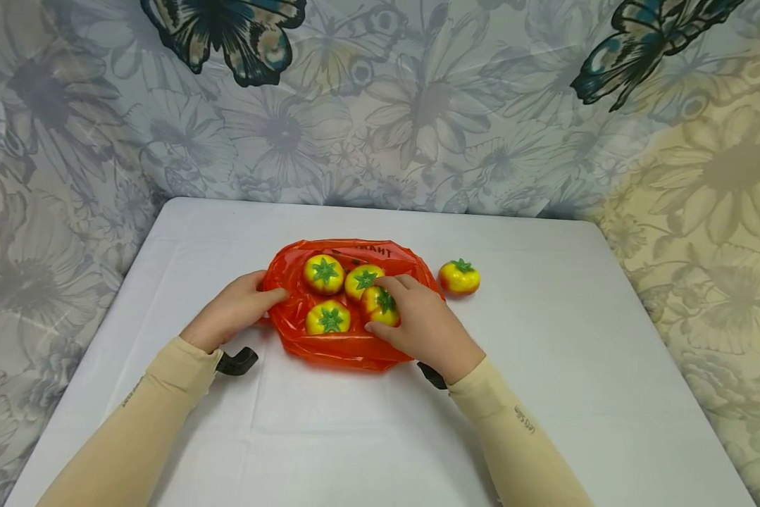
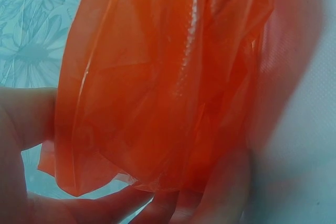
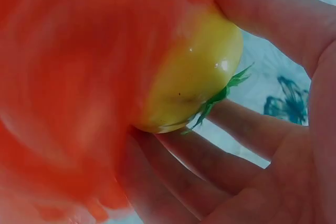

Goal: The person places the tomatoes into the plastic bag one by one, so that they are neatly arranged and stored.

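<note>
Red plastic bag [image 1: 344, 353] lies open, mouth upward, near the middle of the white surface [image 1: 329, 436]. From my remote station I log: left grip [image 1: 235, 310] pinches the bag's left rim, thumb inside, fingers outside. Right grip [image 1: 427, 325] grasps one yellow-red fruit [image 1: 380, 308] between thumb and fingers, at the right side of the bag's mouth. I count three similar fruits [image 1: 324, 274] inside, green star-shaped tops showing; one loose fruit [image 1: 459, 280] sits just right of the bag.
</note>
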A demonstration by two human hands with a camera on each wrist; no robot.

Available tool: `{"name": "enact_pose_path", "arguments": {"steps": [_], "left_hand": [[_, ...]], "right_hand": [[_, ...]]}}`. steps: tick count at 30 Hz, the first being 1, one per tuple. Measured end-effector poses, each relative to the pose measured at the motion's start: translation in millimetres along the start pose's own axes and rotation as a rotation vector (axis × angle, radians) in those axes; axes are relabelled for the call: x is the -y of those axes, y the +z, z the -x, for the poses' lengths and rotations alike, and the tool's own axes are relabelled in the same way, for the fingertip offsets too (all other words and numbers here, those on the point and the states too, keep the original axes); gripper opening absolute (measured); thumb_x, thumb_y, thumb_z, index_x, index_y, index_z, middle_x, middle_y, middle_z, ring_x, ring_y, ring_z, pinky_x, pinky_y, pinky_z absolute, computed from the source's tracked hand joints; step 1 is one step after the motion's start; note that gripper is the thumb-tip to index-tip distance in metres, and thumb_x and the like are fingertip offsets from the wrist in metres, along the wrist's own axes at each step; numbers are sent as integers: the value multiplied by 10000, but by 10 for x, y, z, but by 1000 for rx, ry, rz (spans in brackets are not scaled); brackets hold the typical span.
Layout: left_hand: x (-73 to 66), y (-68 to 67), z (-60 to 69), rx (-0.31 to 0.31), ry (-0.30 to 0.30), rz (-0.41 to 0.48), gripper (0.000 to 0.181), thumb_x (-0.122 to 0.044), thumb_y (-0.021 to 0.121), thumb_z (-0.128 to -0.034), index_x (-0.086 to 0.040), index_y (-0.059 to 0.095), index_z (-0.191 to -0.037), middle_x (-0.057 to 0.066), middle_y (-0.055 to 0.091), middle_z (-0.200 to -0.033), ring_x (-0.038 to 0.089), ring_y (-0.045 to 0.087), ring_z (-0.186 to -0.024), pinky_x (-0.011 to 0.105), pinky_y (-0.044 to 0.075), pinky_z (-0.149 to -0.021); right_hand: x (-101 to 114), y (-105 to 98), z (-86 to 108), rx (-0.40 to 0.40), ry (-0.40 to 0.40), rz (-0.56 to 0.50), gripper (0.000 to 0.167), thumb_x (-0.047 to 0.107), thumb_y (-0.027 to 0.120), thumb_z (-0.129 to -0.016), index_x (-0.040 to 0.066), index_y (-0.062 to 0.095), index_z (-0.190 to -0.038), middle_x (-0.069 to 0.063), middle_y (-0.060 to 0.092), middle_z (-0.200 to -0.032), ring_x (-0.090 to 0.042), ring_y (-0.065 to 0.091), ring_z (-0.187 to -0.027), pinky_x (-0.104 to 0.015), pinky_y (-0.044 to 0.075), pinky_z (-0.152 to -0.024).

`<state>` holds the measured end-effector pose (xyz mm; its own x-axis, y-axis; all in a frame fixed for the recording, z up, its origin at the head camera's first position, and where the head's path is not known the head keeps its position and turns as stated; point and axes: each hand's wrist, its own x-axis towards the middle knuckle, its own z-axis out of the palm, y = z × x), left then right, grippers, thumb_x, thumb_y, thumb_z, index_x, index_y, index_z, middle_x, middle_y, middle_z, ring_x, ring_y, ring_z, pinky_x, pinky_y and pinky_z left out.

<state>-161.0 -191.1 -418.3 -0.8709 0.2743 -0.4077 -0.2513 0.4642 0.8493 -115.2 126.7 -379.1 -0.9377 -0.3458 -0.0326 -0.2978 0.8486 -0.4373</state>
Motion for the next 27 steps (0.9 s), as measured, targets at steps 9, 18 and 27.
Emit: {"name": "enact_pose_path", "arguments": {"steps": [9, 18, 27], "left_hand": [[-20, 16, 1, -8, -15, -12, 582, -301, 551, -1096, 7, 444, -1579, 180, 700, -1318, 222, 710, -1027, 290, 610, -883], [-20, 20, -2, -9, -16, -11, 576, -303, 554, -1093, -2, 453, -1574, 171, 706, -1308, 220, 709, -1025, 296, 607, -887], [-19, 21, -1, -12, -19, -17, 576, -309, 556, -1091, -4, 459, -1569, 165, 708, -1296, 225, 699, -1023, 294, 603, -882]], "right_hand": [[67, 119, 29, 83, 7, 35, 735, 411, 865, -917, 148, 573, -1538, -84, 650, -1435, -251, 679, -1246, -457, 611, -1049], [86, 197, 45, 111, -10, 52, 715, 378, 873, -912, 147, 588, -1526, -69, 664, -1390, -212, 680, -1188, -409, 620, -1022], [61, 253, 39, 99, -41, 62, 682, 348, 874, -911, 135, 603, -1499, -69, 672, -1379, -211, 681, -1201, -390, 608, -1041]]}}
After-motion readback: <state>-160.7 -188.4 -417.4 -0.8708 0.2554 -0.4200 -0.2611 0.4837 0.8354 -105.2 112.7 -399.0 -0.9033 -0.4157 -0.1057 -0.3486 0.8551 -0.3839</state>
